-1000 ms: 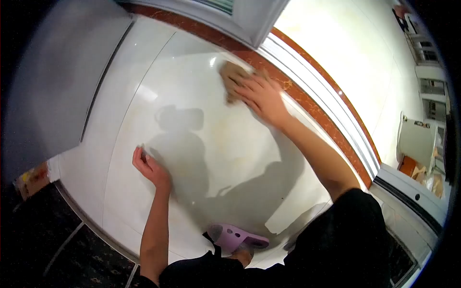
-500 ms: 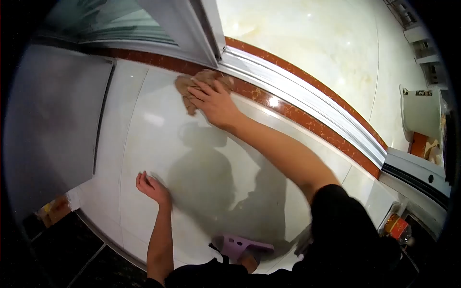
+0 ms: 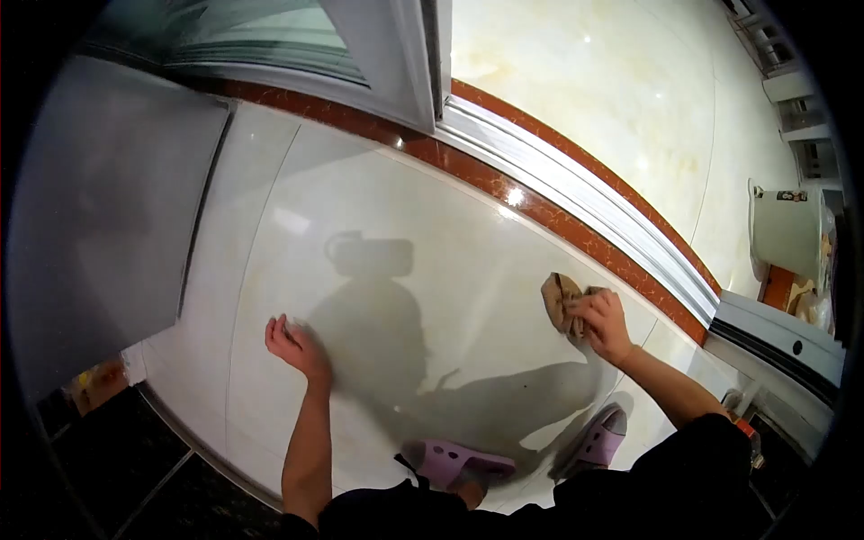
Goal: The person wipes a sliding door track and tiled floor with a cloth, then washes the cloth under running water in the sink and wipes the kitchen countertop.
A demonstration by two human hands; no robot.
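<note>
A brown cloth (image 3: 560, 303) lies bunched on the pale floor tiles (image 3: 468, 297), on the right side of the view. Gripping its right part, the fingers of my right hand (image 3: 605, 324) are closed on the fabric. My left hand (image 3: 301, 349) hovers over the tiles at the left with its fingers loosely curled and somewhat apart. Nothing shows in it, though part of the palm is hidden.
A reddish-brown stone sill (image 3: 468, 169) with a white metal sliding track (image 3: 558, 162) crosses behind the tiles. A grey panel (image 3: 117, 198) stands at left. Purple slippers (image 3: 463, 457) are on my feet. A whitish bin (image 3: 787, 225) stands beyond the track.
My right hand has moved from the stone sill at upper middle toward me and to the right, carrying the cloth along. My left hand stays almost in place.
</note>
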